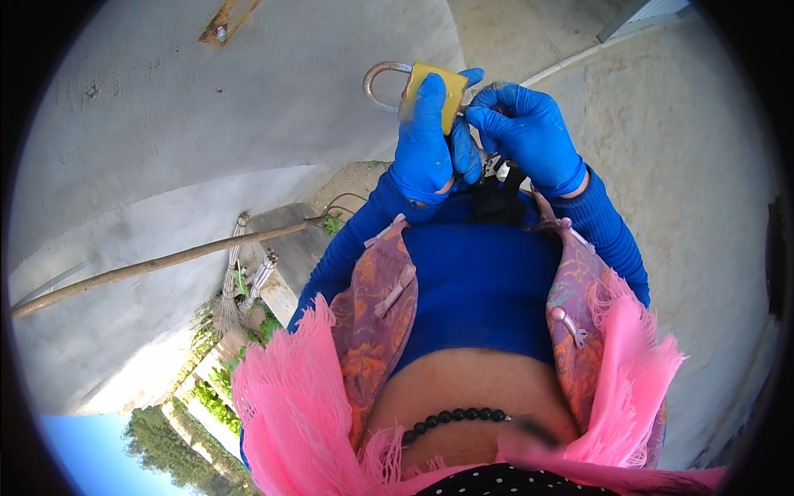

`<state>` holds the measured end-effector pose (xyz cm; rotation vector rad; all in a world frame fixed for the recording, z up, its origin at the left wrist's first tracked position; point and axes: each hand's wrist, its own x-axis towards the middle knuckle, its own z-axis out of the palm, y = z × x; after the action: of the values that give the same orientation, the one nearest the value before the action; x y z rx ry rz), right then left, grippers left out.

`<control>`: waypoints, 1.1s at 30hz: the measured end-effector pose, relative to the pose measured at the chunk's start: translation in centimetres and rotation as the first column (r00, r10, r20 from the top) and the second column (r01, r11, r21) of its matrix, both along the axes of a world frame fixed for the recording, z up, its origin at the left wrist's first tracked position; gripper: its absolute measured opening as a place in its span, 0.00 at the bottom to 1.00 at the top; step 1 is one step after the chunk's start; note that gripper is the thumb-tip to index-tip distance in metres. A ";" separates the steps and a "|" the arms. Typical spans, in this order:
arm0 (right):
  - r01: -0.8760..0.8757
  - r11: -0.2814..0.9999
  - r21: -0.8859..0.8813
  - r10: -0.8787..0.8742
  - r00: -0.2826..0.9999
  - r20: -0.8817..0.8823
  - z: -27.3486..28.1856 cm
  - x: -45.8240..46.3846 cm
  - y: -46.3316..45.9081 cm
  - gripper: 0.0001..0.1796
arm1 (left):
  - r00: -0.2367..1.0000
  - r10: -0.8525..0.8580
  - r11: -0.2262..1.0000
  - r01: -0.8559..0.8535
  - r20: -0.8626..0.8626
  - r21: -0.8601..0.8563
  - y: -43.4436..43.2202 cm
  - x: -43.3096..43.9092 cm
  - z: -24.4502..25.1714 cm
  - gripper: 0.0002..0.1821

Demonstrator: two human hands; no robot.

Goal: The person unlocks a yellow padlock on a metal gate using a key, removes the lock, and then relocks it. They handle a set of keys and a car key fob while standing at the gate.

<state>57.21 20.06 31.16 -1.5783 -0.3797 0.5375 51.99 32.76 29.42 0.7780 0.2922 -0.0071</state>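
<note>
A brass-coloured padlock (451,93) lies in my left hand (425,139), which wears a blue glove. My thumb presses across its face, and fingers support it from behind. Its U-shaped metal shackle (370,84) points left, with rust-brown patches, and both legs appear to meet the body. At the padlock's right end, my blue-gloved right hand (527,130) pinches a small dark piece, likely a key (462,110), mostly hidden by the fingertips. A bit of red shows within that hand's curled fingers. Below the hands hang dark and pale items (493,166), too obscured to name.
A grey concrete wall (186,111) stands left, bearing a rusty bracket with a bolt (221,32). A long wooden pole (167,261) leans there beside twig brooms (232,273). Concrete ground (676,155) spreads to the right. A pink fringed scarf (298,384) hangs over my chest.
</note>
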 end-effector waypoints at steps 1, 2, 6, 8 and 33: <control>-0.013 1.000 -0.007 0.013 0.998 0.054 0.2 0.2 0.0 0.10 | 1.000 -0.016 0.999 0.016 -0.002 0.052 -0.1 0.1 -0.2 0.34; 0.043 0.999 0.001 -0.043 0.988 0.150 0.3 0.1 0.4 0.10 | 0.999 -0.037 0.995 0.034 0.038 0.090 -0.1 0.2 -0.4 0.35; 0.005 0.995 0.099 -0.003 1.000 -0.019 0.3 0.6 0.5 0.09 | 0.999 -0.038 0.985 0.032 0.032 0.170 0.4 0.6 -0.6 0.36; -0.007 0.993 0.119 0.041 0.956 -0.289 0.1 0.9 0.1 0.11 | 0.994 -0.098 0.970 0.088 0.036 0.228 0.9 0.7 -0.5 0.37; -0.220 0.972 0.088 0.236 0.931 -0.278 1.6 0.6 0.5 0.09 | 0.993 -0.100 0.953 0.113 -0.059 0.281 2.4 -0.4 3.4 0.35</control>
<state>57.76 20.51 32.77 -1.3851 -0.3551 0.9170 51.57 35.17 32.85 1.0805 0.2967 -0.0858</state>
